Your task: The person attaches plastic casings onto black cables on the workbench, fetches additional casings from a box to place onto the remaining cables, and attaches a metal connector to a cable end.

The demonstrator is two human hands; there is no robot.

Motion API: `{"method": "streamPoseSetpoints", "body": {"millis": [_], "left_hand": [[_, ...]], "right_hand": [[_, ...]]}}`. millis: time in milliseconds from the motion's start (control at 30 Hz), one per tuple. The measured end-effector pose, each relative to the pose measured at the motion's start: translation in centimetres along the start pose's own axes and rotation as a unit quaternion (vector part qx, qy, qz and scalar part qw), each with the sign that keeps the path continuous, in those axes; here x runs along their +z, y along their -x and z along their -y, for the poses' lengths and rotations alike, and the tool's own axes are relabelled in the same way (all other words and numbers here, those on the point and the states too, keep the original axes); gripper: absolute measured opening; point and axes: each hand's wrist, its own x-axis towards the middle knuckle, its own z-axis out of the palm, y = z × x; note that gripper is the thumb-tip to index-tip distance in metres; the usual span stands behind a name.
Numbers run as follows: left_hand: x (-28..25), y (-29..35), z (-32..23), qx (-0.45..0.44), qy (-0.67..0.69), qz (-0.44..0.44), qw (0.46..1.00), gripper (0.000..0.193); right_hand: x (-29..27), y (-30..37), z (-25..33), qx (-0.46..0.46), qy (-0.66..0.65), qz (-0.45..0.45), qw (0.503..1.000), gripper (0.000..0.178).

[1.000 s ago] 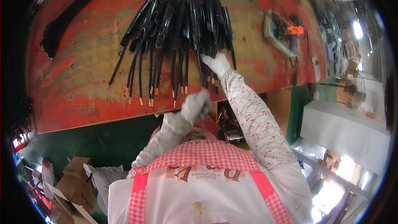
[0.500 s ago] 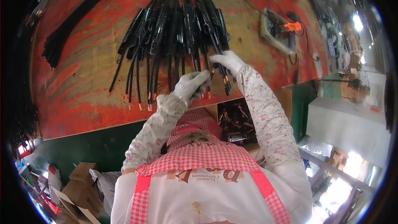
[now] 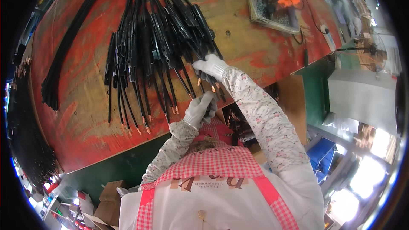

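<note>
A fanned bundle of black cables lies on the table, with black plastic sleeves partway along and bare copper ends toward me. My white-gloved right hand is closed round a few cables at the bundle's right side; their copper tips stick out below the fingers. Just below it, my left hand, also gloved, is closed close to the table's front edge. Something dark shows by its fingers, but I cannot make out what it holds.
Beyond my right hand is a clear-walled tray of small metal parts, with an orange-handled tool on it. An open box of copper-coloured pieces sits below the table's edge. More black cables curve along the left.
My view has turned, so the bundle sits further left. My left hand has dropped away from the right one toward the table edge. The right hand stays at the cables.
</note>
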Motion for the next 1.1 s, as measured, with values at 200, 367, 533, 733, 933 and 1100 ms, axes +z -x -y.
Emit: {"method": "streamPoseSetpoints", "body": {"millis": [200,367,533,733,933,1100], "left_hand": [[-2.0,-1.8,2.4,0.075,0.165,0.132,0.975,0.062],[-0.5,-0.8,1.0,0.014,0.368,0.169,0.914,0.044],[-1.5,-0.5,0.3,-0.043,0.305,0.096,0.947,0.030],[-2.4,6.6,4.5,-0.005,0.266,0.086,0.960,0.033],[-7.5,8.2,4.7,0.064,0.410,0.045,0.909,0.025],[-7.0,7.5,1.4,0.059,0.396,0.025,0.916,0.015]], "right_hand": [[2.7,-1.0,-1.2,-0.019,-0.046,0.019,0.999,0.034],[3.3,0.2,-0.7,0.009,0.101,-0.045,0.994,0.057],[4.3,1.4,0.0,-0.065,0.129,-0.161,0.976,0.052],[5.6,0.1,-1.0,-0.079,0.111,-0.195,0.971,0.051],[1.3,0.8,-5.7,-0.103,-0.123,-0.043,0.986,0.053],[0.1,2.9,-3.6,-0.064,0.063,-0.197,0.976,0.061]]}}
